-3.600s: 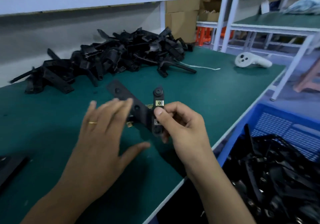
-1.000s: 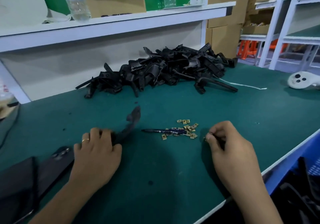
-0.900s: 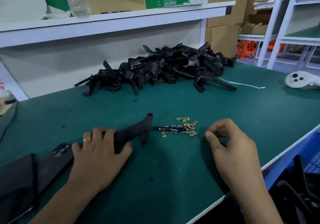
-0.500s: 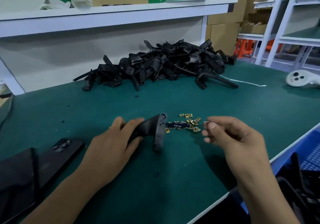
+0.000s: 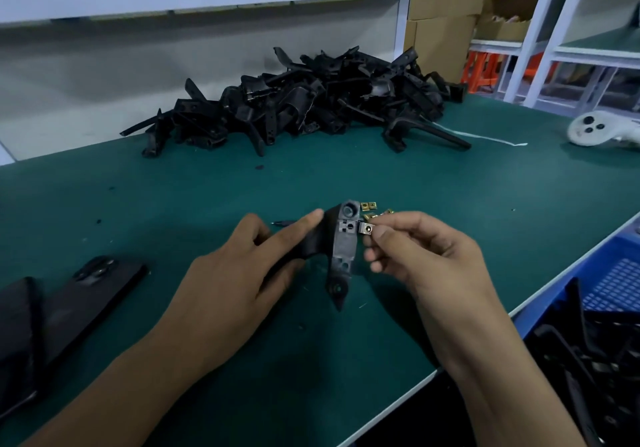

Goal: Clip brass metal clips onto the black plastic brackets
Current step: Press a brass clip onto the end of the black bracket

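On the far left of the green bench (image 5: 485,204) lay a dark phone (image 5: 86,294) beside a flat black case (image 5: 17,336), both parked well clear of the work. Next came the left hand (image 5: 239,287), its fingers (image 5: 304,220) wrapped round the arm of a black bracket (image 5: 343,246), forefinger stretched along the top, presumably to steady it. That grip held the bracket's slotted face up and turned toward the other hand, lifted just off the bench so the edge was free. Right beside it, the right hand (image 5: 415,256) pinched 1 brass clip (image 5: 366,229) between thumb and forefinger, the clip touching the bracket's right edge, level with the square slot. It looked lined up but not yet pushed home. Just behind, the loose clips (image 5: 370,208) sat within easy reach. Further back, the pile of brackets (image 5: 304,100) waited; at the right, a white controller (image 5: 595,131) and the blue crate (image 5: 616,273) holding more black parts.
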Demonstrator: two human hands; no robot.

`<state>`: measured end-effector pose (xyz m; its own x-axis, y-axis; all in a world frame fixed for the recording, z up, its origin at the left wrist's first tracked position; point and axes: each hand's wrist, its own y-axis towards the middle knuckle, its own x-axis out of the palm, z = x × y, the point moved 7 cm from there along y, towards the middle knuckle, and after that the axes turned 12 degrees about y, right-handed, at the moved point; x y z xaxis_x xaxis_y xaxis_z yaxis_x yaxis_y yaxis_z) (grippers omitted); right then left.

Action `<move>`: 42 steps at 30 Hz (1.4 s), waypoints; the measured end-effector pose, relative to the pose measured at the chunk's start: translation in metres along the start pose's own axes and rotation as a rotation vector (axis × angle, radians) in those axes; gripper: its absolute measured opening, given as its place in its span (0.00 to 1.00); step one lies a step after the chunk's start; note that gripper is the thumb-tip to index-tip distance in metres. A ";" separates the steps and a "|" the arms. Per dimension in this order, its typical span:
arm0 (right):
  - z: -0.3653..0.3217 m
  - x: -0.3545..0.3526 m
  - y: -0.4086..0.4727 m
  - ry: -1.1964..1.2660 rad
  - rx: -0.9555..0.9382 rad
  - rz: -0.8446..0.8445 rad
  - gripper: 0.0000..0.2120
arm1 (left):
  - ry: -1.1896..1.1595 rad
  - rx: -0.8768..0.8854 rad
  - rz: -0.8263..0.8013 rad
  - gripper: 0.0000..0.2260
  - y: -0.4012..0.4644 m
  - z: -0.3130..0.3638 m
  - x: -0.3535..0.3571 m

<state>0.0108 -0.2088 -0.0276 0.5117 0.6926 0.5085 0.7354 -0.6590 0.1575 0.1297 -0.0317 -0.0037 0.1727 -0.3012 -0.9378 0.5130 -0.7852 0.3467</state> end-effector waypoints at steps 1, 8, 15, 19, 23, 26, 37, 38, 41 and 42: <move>0.000 0.000 0.000 -0.004 0.004 -0.007 0.06 | 0.014 0.003 -0.005 0.27 0.000 0.000 0.000; 0.001 0.001 -0.001 -0.028 0.009 -0.012 0.05 | 0.039 0.021 -0.005 0.26 -0.001 0.002 0.000; -0.002 0.003 -0.004 -0.041 0.010 -0.072 0.02 | 0.026 0.073 -0.022 0.25 -0.002 0.003 0.001; -0.002 0.005 -0.005 0.034 0.060 -0.104 0.07 | 0.021 0.102 -0.003 0.25 -0.002 0.004 0.000; -0.002 0.009 -0.006 0.122 0.165 -0.178 0.07 | 0.010 0.144 0.005 0.24 -0.004 0.007 -0.001; -0.004 0.007 -0.007 0.074 0.169 -0.186 0.05 | -0.015 0.135 0.014 0.25 -0.003 0.007 -0.001; -0.029 -0.042 0.009 -1.137 -0.230 0.200 0.11 | -0.135 -0.040 0.114 0.26 -0.001 -0.015 0.005; -0.025 -0.037 0.011 -1.194 -0.223 0.173 0.12 | -0.141 -0.041 0.111 0.26 -0.001 -0.015 0.006; -0.019 -0.032 0.014 -1.262 -0.208 0.152 0.09 | -0.148 -0.044 0.108 0.25 -0.002 -0.016 0.006; -0.020 -0.032 0.013 -1.254 -0.208 0.158 0.08 | -0.151 -0.046 0.108 0.25 -0.002 -0.017 0.007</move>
<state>-0.0044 -0.2452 -0.0247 0.7365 0.3291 -0.5909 0.6040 -0.7133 0.3556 0.1441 -0.0232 -0.0107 0.1021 -0.4627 -0.8806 0.5368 -0.7197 0.4404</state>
